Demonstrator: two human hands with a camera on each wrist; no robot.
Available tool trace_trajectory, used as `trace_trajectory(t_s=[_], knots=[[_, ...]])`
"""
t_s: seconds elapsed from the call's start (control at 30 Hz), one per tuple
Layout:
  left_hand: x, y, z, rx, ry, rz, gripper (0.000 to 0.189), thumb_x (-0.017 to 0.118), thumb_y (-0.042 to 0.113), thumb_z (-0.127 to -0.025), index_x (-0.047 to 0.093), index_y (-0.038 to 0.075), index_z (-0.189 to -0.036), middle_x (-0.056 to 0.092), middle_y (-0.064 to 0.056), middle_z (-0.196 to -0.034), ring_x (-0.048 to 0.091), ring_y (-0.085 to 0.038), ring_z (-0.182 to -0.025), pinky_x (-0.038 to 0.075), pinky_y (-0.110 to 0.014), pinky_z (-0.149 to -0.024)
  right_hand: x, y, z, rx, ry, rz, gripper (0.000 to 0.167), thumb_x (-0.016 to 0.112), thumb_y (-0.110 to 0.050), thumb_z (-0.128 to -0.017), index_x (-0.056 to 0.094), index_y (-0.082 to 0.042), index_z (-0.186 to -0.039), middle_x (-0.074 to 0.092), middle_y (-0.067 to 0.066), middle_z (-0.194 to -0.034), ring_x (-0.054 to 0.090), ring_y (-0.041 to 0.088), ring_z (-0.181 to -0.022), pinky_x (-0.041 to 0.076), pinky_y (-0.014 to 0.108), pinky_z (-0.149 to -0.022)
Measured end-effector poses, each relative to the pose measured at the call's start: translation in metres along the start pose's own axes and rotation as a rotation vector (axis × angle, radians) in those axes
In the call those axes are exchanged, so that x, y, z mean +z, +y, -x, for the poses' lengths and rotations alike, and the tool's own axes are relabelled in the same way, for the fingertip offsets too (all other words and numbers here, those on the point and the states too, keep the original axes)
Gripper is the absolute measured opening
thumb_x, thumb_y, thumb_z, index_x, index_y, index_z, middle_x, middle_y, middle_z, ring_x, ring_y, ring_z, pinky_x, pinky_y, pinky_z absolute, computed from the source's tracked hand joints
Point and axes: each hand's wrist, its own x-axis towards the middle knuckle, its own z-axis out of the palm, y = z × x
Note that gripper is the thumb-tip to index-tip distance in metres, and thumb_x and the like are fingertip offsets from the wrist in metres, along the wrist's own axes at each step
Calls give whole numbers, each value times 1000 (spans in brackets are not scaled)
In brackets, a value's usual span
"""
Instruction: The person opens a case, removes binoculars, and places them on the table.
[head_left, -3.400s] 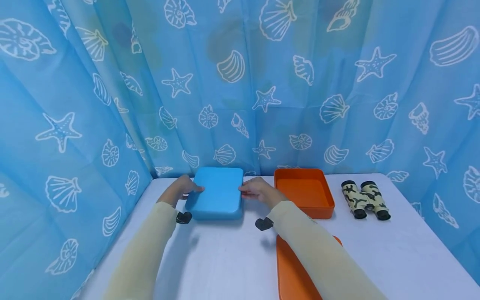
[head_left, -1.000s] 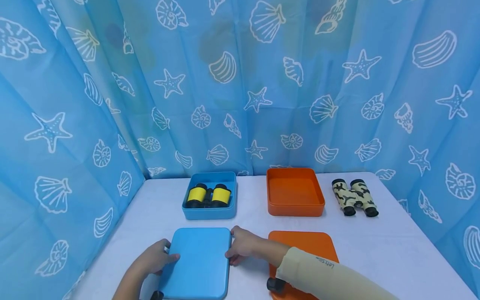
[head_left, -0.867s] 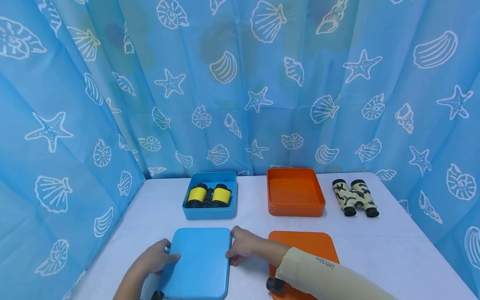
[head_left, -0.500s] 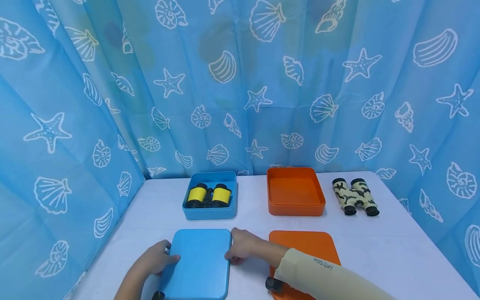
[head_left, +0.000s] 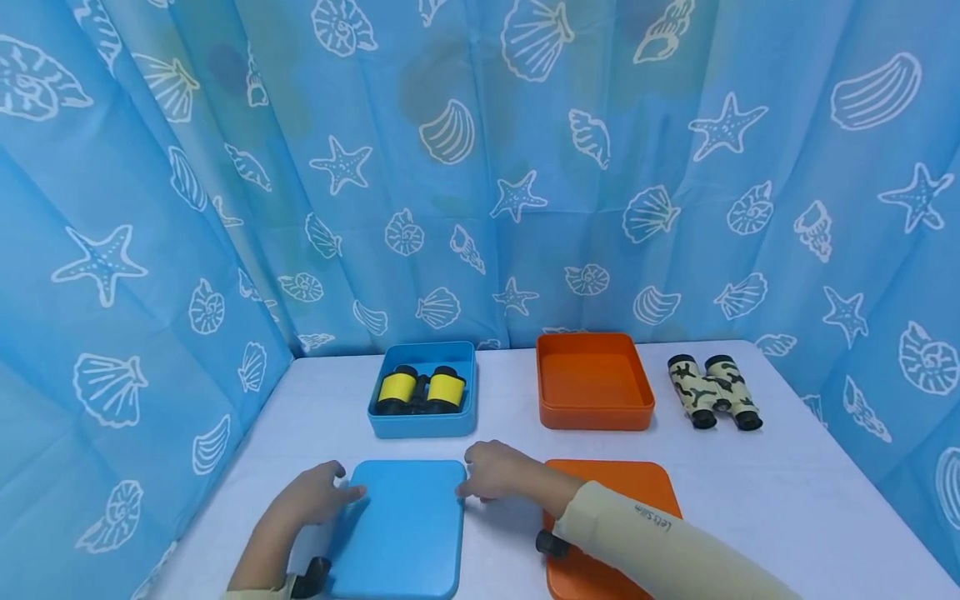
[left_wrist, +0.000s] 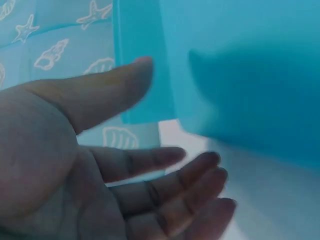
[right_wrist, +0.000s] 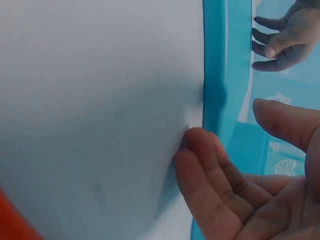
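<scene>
A square light-blue lid point(head_left: 408, 525) lies on the white table in front of me. My left hand point(head_left: 311, 493) hovers at its left edge, fingers spread and relaxed; in the left wrist view a gap shows between those fingers and the lid point(left_wrist: 265, 90). On the other side my right hand point(head_left: 497, 469) is just off the upper right corner. Its fingers are loosely bent and hold nothing in the right wrist view. Behind the lid stands the matching blue box point(head_left: 423, 427), with yellow-and-black binoculars point(head_left: 420, 390) inside.
An orange box point(head_left: 596, 418) without its cover stands at the back, right of the blue one. Its orange lid point(head_left: 622, 479) lies nearer, partly under my right forearm. Camouflage binoculars point(head_left: 716, 392) lie at the far right. A blue shell-print curtain point(head_left: 480, 208) borders the table.
The blue lid was gripped on its box by both hands; it came off toward me and was laid on the table, uncovering the yellow binoculars. Both hands have just let go and lifted slightly.
</scene>
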Motion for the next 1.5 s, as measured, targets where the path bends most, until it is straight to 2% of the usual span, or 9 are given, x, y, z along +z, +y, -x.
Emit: trace_trajectory(t_s=[0.17,0.37,0.5,0.6,0.73,0.87,1.17,1.37,1.5], knots=[[-11,8,-19,157,118,-72,71,67,48,-89,51,-4,-134,59,-26,-121,55,-46,-112,49,-60,-84,-14,5,-8,-88,42,2,49,75,-36,-86,63,-9,-125,64,1,-104,58,16,-87,55,37,-77],[-15,19,-47,332,242,-111,94,68,60,-82,37,-2,-146,39,-27,-146,36,-48,-132,37,-66,-97,-27,0,-17,-151,128,-2,43,71,-34,-89,65,-9,-124,67,0,-103,60,15,-87,55,31,-74],[-18,27,-73,452,341,-205,103,64,67,-81,32,-4,-148,35,-26,-149,28,-45,-138,22,-63,-108,-39,-6,-22,-205,189,-37,39,68,-31,-93,65,-9,-124,66,1,-106,59,15,-90,55,30,-75],[-18,31,-96,495,366,-255,108,57,73,-81,27,-5,-150,31,-25,-152,20,-44,-142,8,-62,-112,-47,-11,-29,-247,237,-54,37,66,-30,-94,66,-7,-123,66,3,-111,59,17,-96,55,32,-80],[-14,35,-120,497,330,-231,113,51,77,-81,18,-4,-152,23,-24,-156,12,-42,-144,4,-60,-113,-52,-15,-42,-241,292,-32,40,66,-32,-94,65,-6,-124,63,6,-120,57,19,-105,53,35,-87],[-14,35,-132,498,296,-246,112,49,76,-83,14,-5,-153,18,-24,-158,9,-41,-145,2,-58,-114,-52,-22,-57,-200,314,-15,45,66,-35,-93,62,-6,-128,59,8,-125,55,22,-110,51,37,-90],[-16,33,-135,441,214,-274,112,43,76,-86,10,-8,-152,14,-25,-158,5,-41,-145,-2,-58,-114,-57,-42,-87,-165,282,282,58,65,-44,-92,56,-4,-133,51,10,-123,52,21,-100,50,35,-89],[-16,31,-137,420,207,-258,118,41,82,-82,10,-7,-152,14,-23,-158,6,-39,-146,0,-56,-114,-53,-53,-105,-149,262,303,61,65,-47,-91,56,-2,-132,47,16,-131,51,29,-114,48,43,-95],[-16,32,-138,440,205,-233,120,42,84,-80,10,-6,-153,15,-23,-158,8,-38,-146,4,-56,-115,-43,-57,-116,-126,259,270,72,67,-52,-87,52,0,-136,41,21,-141,45,36,-125,45,49,-98]])
